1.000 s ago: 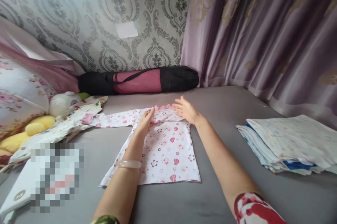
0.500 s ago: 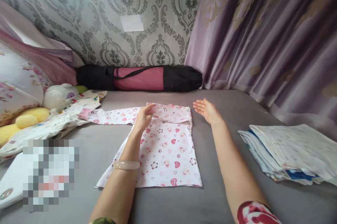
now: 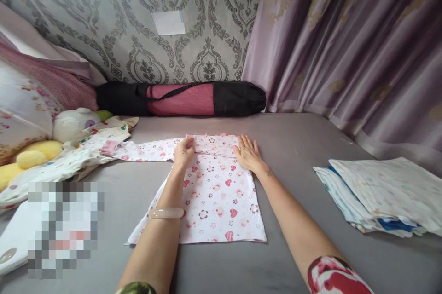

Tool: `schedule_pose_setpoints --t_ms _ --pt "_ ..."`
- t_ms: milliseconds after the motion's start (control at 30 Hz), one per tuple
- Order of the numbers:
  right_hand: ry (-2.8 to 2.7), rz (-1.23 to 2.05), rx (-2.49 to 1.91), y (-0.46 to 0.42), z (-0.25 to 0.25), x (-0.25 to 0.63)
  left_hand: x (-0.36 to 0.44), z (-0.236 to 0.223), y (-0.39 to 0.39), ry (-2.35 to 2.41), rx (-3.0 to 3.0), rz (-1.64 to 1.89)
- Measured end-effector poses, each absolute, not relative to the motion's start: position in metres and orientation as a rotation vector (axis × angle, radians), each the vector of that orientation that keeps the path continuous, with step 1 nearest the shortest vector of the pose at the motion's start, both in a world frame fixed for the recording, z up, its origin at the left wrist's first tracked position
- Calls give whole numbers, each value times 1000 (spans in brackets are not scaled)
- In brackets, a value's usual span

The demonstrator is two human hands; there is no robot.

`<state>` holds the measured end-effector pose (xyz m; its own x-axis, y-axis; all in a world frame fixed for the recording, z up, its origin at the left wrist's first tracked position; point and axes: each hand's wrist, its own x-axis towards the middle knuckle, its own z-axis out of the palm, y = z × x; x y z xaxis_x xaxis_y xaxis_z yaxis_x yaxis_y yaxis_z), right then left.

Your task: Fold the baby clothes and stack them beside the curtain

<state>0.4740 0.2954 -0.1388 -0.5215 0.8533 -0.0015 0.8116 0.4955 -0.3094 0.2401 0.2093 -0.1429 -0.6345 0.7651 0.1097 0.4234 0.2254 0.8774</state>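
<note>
A white long-sleeved children's shirt (image 3: 221, 197) with pink hearts and flowers lies flat on the grey bed sheet. One sleeve stretches out to the left and ends in a pink cuff; the other is folded across the top of the shirt. My left hand (image 3: 184, 152) is closed on the folded sleeve's end near the upper left corner, its fingertips partly hidden. At the upper right corner my right hand (image 3: 250, 153) lies palm down on the cloth, fingers stretched out.
Folded clothes (image 3: 383, 197) are stacked at the right. Another patterned garment (image 3: 83, 151) and plush toys (image 3: 74, 123) lie at the left, with a blurred white object (image 3: 20, 234) in front. A black and pink rolled bag (image 3: 181, 99) rests along the wall beside the curtain (image 3: 311, 31).
My right hand has come down and left from the air onto the folded sleeve's right end. My left hand stays at the upper left corner, its fingers now more curled.
</note>
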Motion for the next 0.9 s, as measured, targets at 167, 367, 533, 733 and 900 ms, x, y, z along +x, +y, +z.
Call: schedule_pose_setpoints --t_ms 167,367,533,733,900 --pt "-2609 299 -1435 293 -143 473 238 -143 209 2229 1097 1289" --pt "-2647 209 -1432 291 -147 470 238 -141 208 2322 1140 1202" --pt "-2696 211 -1507 293 -146 468 239 -139 208 2400 1177 1092" --pt "-2646 202 -1575 294 -145 470 235 -145 208 2426 1266 1045" --pt "-2636 156 -1585 298 -153 469 231 -155 211 2483 1367 1018"
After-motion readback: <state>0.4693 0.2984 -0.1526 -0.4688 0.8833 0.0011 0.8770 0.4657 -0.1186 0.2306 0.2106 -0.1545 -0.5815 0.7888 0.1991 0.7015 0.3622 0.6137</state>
